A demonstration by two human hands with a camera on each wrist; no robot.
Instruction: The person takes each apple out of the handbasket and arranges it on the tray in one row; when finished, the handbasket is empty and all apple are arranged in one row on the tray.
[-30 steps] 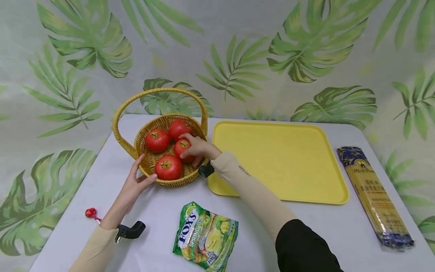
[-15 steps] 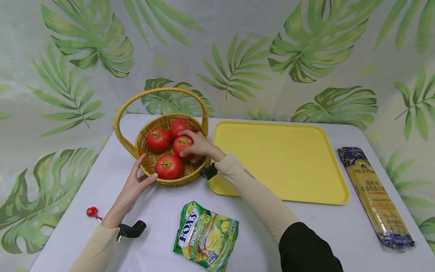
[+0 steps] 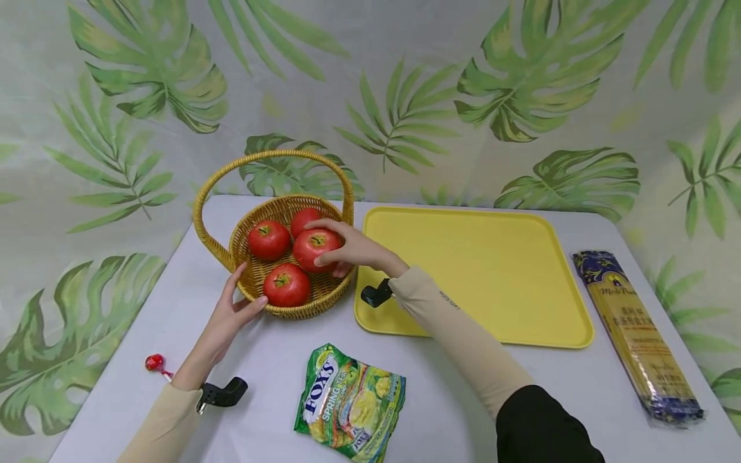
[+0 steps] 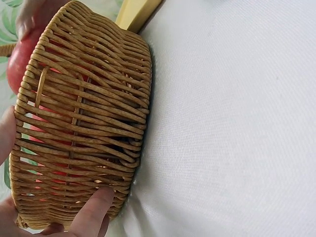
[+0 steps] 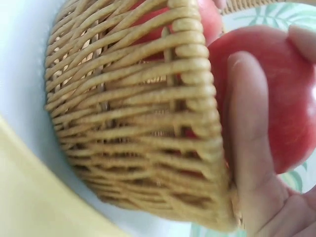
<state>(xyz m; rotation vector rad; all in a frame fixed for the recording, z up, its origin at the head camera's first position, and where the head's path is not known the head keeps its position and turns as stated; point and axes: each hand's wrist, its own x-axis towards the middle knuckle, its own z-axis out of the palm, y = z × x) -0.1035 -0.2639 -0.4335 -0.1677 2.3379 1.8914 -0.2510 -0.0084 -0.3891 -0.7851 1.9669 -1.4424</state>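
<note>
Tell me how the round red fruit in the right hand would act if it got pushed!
The round red fruit would probably roll, being nearly ball-shaped. Its smooth, shiny skin might feel slippery. It's likely firm: no dents show.

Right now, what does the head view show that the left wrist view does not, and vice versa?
Only the head view: lollipop, FOX'S bag, blue-and-gold packet.
Only the left wrist view: a fingertip low on the outside of the basket, and red showing through its weave.
Both: the basket, red apples, left grip, right grip and yellow tray, apparently a sliver in the wrist view.
</note>
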